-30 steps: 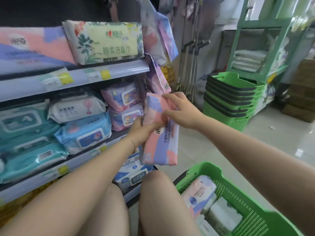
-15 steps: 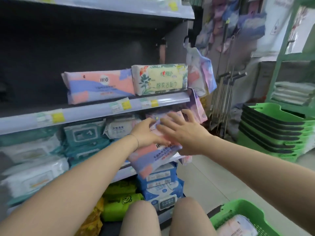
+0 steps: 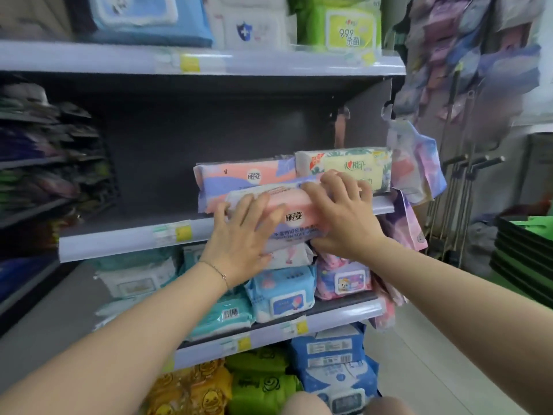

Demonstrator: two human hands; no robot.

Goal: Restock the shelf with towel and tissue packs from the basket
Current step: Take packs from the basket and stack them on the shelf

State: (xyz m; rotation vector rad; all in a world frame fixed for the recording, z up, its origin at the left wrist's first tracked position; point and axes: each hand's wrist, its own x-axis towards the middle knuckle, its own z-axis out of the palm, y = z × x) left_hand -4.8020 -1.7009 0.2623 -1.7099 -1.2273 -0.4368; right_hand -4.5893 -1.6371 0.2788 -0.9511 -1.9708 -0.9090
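1. While perched at the front edge of the middle shelf [image 3: 119, 244]: pink-and-lilac pack [image 3: 294, 217], lengthwise, touching matching pack [image 3: 245, 178] behind.
2. Left hand [image 3: 242, 235]: straight fingers spread flat on its left end.
3. Right hand [image 3: 344, 214]: fingers curled round its right end.

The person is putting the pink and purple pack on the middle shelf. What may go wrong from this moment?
1. The held pack seems to lie partly over the shelf edge; if the left hand and right hand let go now, it may slip off.
2. Pushing it in may shove the matching pack behind it or tip the floral pack.
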